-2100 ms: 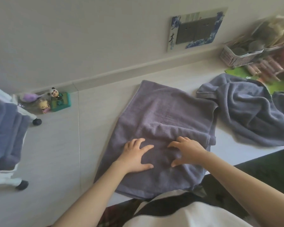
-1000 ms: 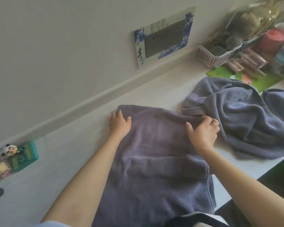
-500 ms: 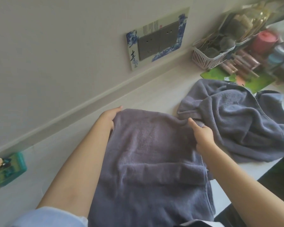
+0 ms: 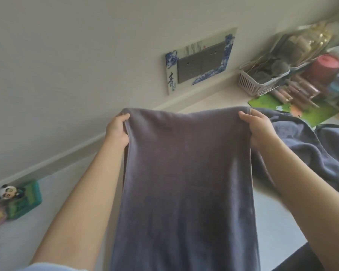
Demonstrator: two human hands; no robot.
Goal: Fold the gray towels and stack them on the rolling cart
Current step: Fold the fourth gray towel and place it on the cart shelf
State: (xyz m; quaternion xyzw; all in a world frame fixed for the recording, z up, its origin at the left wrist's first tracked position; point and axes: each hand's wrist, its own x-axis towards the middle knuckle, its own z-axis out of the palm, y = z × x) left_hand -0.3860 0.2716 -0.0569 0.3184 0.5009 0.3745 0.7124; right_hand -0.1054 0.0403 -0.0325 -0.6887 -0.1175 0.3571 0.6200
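Hanging from both hands, gray towel (image 4: 186,182) is lifted off the table (image 4: 278,222), far edge between the fingers. Crumpled second towel (image 4: 311,151) lies just beyond right-hand fingers. Left hand (image 4: 116,130) and right hand (image 4: 257,128) each pinch a top corner, fingers curled.

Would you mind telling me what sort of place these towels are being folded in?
Probably a home, perhaps a bedroom or dressing corner: a white basket of small items, a panda figurine and a decorated wall socket surround the gray towel.
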